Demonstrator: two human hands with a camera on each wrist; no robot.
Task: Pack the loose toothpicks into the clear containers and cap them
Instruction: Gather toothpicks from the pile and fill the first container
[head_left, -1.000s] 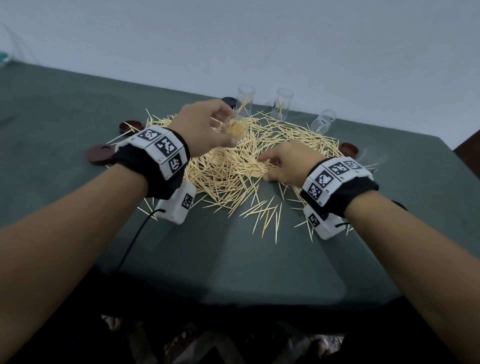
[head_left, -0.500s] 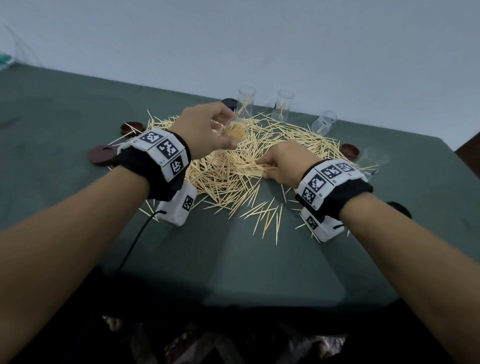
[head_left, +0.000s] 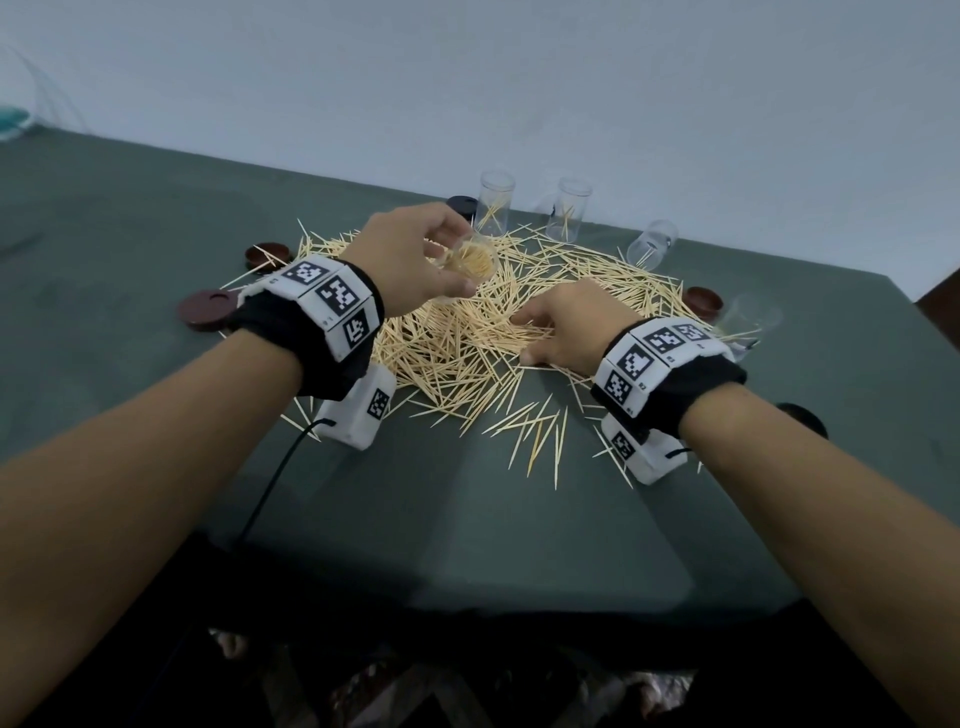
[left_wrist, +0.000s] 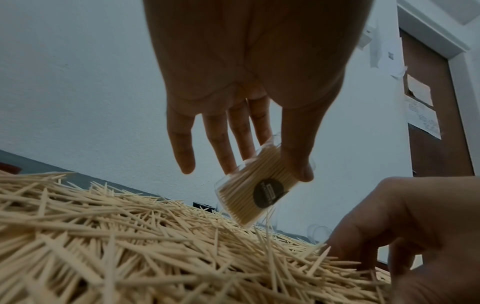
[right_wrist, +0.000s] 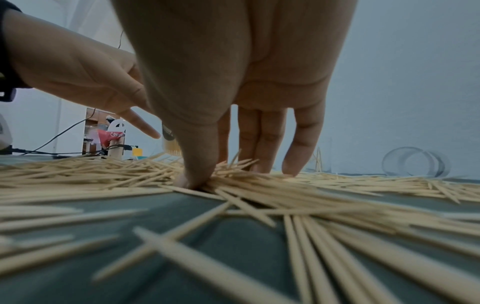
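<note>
My left hand (head_left: 415, 260) holds a clear container (head_left: 470, 260) packed with toothpicks, tilted above the pile; thumb and fingers pinch its sides (left_wrist: 249, 193). It has no cap on. A wide heap of loose toothpicks (head_left: 467, 353) covers the middle of the green table (head_left: 156, 218). My right hand (head_left: 561, 322) is down on the heap's near right side. In the right wrist view its thumb and fingers (right_wrist: 293, 156) press into the sticks and pinch a small bundle (right_wrist: 233, 174) between them.
Two upright clear containers (head_left: 496, 200) (head_left: 569, 208) with a few sticks stand at the back. Another container (head_left: 652, 247) lies on its side, and one (head_left: 748, 322) sits at the right. Dark caps (head_left: 208, 309) (head_left: 267, 254) (head_left: 701, 301) ring the heap.
My right hand has edged slightly left into the heap and drawn its fingers together on the sticks. The left hand has held the filled container almost still.
</note>
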